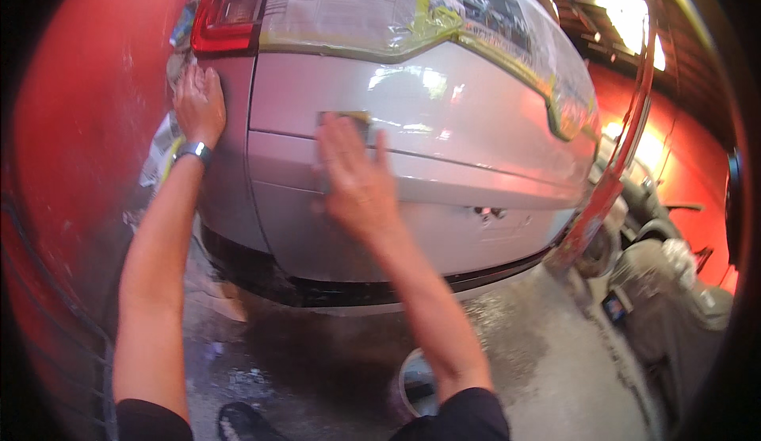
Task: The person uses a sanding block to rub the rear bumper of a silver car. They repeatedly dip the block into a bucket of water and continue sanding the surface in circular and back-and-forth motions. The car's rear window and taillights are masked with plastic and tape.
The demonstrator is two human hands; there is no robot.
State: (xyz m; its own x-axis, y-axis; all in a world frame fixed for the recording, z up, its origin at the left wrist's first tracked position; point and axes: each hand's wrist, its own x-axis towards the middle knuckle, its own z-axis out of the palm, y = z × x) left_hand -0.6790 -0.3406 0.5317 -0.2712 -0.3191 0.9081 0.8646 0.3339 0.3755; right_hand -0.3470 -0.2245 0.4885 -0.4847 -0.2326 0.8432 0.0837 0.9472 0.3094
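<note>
The silver rear of a car [452,100] stands before me, with its tailgate shut. My left hand [200,106] rests against the car's left rear corner, fingers stretched out, just below the red tail light [230,19]. It holds nothing. With flat fingers my right hand [357,173], slightly blurred, presses a small dark rectangular sheet of sandpaper [361,119] against the tailgate, near the panel's crease line. Most of the sheet is hidden under my fingers. Newspaper masking [341,9], edged with yellow-green tape [380,54], covers the upper part of the tailgate.
A bucket [402,381] stands on the wet floor by my right arm. A red wall [71,124] runs close along the left. At the right are a red upright post [606,191] and a pile of covered items [654,290].
</note>
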